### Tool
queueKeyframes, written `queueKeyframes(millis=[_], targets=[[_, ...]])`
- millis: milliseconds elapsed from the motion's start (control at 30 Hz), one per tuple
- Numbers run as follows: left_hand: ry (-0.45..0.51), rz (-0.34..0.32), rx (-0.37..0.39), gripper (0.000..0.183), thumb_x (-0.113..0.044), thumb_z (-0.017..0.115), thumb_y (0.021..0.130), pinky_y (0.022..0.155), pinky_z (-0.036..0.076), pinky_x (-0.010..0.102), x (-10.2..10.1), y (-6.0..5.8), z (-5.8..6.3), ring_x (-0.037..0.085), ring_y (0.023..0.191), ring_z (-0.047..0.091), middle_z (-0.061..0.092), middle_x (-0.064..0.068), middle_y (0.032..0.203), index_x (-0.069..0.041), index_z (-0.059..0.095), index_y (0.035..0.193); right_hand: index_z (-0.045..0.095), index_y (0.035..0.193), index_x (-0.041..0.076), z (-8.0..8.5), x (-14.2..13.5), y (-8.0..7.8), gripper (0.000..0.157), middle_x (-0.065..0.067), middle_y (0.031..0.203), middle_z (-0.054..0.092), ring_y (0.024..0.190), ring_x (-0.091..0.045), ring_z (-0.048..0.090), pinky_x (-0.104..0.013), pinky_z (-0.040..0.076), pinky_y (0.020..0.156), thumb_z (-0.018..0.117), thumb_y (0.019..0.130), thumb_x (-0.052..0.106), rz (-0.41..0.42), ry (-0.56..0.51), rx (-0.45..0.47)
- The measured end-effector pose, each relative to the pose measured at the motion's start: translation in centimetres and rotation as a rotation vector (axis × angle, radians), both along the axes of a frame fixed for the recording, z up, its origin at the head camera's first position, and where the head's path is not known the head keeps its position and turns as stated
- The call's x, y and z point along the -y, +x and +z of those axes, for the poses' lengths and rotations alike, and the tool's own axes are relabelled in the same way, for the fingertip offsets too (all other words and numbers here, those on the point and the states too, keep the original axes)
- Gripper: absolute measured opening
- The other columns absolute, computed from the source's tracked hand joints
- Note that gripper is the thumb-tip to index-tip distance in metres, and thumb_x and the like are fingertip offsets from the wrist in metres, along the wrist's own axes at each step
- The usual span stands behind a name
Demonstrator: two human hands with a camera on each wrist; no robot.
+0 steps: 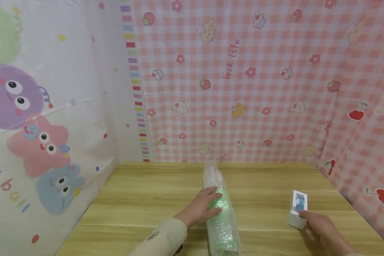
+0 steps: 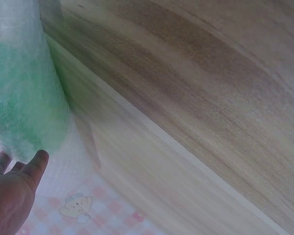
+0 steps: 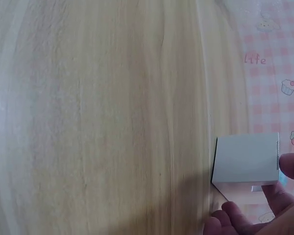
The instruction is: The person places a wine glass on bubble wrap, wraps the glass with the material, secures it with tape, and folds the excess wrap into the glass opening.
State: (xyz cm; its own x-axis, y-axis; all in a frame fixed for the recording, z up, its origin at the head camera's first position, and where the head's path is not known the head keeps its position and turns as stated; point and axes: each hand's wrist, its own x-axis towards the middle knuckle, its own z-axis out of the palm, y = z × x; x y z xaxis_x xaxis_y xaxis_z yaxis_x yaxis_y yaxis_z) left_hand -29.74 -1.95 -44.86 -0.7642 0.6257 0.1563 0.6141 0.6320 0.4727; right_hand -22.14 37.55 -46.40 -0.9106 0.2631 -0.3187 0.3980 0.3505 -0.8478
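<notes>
A long bubble-wrapped package [image 1: 225, 227] with something green inside lies lengthwise near the middle of the table. My left hand [image 1: 202, 206] rests on its left side, fingers and thumb spread over the wrap. In the left wrist view, the fingertips of the left hand [image 2: 12, 193] touch the green part of the wrapped package [image 2: 27, 93]. Off to the right, a small white box [image 1: 297, 217] with a blue picture on its top is held by my right hand [image 1: 324, 229]. The right wrist view has the white box [image 3: 247, 159] between thumb and fingers.
The wood-grain table [image 1: 140, 199] ends at a back wall covered with a pink checked cloth [image 1: 230, 117]. A white cloth with cartoon figures [image 1: 92, 106] hangs on the left, and more checked cloth with cherries [image 1: 368, 142] on the right.
</notes>
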Motion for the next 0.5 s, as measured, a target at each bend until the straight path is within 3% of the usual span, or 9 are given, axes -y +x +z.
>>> queueKeyframes(millis=[200,367,500], targets=[[-0.003,-0.001,0.001,0.053,-0.037,0.061,0.098,0.113,0.032,0.046,-0.14,-0.01,0.06,0.028,0.145,0.028,0.030,0.009,0.159,-0.015,0.049,0.145,0.041,0.132,-0.025,-0.04,0.16,-0.05,0.078,-0.042,0.137,0.033,0.118,-0.046,0.038,-0.055,0.038,0.100,0.063,0.092,0.038,-0.038,0.013,-0.026],[0.007,0.009,0.026,0.053,-0.037,0.061,0.098,0.113,0.032,0.047,-0.14,0.14,0.19,0.027,0.145,0.026,0.029,0.008,0.160,-0.016,0.049,0.145,0.043,0.130,-0.025,-0.08,0.16,-0.03,0.074,-0.039,0.129,0.041,0.110,-0.042,0.042,-0.042,0.045,0.083,0.064,0.092,0.035,-0.055,0.005,-0.041],[0.008,0.008,0.034,0.053,-0.037,0.061,0.098,0.113,0.031,0.048,-0.16,0.24,0.28,0.027,0.146,0.026,0.029,0.008,0.160,-0.015,0.049,0.145,0.047,0.127,-0.024,-0.04,0.28,0.04,0.070,-0.036,0.120,0.048,0.105,-0.039,0.044,-0.034,0.044,0.074,0.065,0.092,0.034,-0.084,0.021,-0.066]])
